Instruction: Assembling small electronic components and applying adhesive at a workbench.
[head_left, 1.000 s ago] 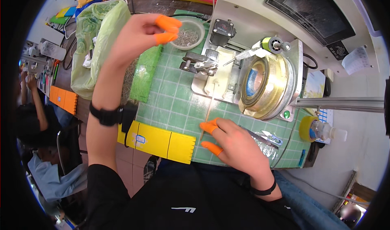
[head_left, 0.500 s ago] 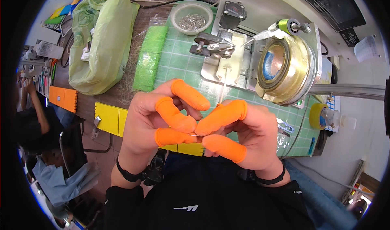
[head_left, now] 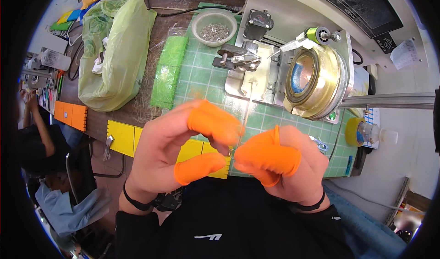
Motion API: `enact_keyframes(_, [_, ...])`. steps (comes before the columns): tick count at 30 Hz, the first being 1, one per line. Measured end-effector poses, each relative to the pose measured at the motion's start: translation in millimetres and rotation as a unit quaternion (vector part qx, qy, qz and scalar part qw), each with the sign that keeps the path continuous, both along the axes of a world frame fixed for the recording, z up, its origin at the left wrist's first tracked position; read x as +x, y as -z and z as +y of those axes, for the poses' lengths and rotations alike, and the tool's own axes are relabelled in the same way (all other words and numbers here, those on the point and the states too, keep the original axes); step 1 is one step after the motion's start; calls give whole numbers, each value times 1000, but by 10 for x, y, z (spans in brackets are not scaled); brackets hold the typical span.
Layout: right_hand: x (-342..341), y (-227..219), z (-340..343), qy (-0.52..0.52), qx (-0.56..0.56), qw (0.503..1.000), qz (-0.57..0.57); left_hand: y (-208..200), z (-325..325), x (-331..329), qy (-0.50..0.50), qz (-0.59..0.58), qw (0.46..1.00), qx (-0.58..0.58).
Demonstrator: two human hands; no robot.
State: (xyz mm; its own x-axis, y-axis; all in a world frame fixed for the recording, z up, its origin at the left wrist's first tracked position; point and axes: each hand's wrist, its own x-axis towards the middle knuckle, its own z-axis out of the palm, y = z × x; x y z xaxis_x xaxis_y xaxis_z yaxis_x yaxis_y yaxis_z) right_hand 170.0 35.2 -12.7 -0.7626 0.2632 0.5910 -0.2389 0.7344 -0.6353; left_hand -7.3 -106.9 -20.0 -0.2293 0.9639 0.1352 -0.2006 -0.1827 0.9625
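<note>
Small metal piece (head_left: 230, 153) pinched in the right hand (head_left: 295, 160), just beside the loosely parted left hand (head_left: 160, 144)

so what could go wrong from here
First, the tiny metal piece between the left hand and right hand could slip and be hard to find; blur hides which fingers, if any, grip it. Second, the thin strand runs from the pale block down toward the hands, so either hand might snag it. Third, the bowl of loose metal bits is open, so a careless knock could spill them.
</note>
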Motion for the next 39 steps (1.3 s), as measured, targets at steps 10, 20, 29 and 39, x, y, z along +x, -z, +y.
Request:
enact_keyframes(10, [-23, -33, 169, -17, -20, 1000, 0, -352, 234, -52, -80, 303, 948, 50])
enact_keyframes(20, [-272, 559, -142, 26, -502, 864, 44, -84, 939, -358, -116, 470, 868, 110])
enact_keyframes(29, [-531, 745, -59, 134, -488, 857, 102, 3, 1035, -354, -114, 526, 838, 91])
enact_keyframes(39, [-719, 801, 109, 151, -400, 893, 142, -113, 1103, -446, -65, 582, 802, 118])
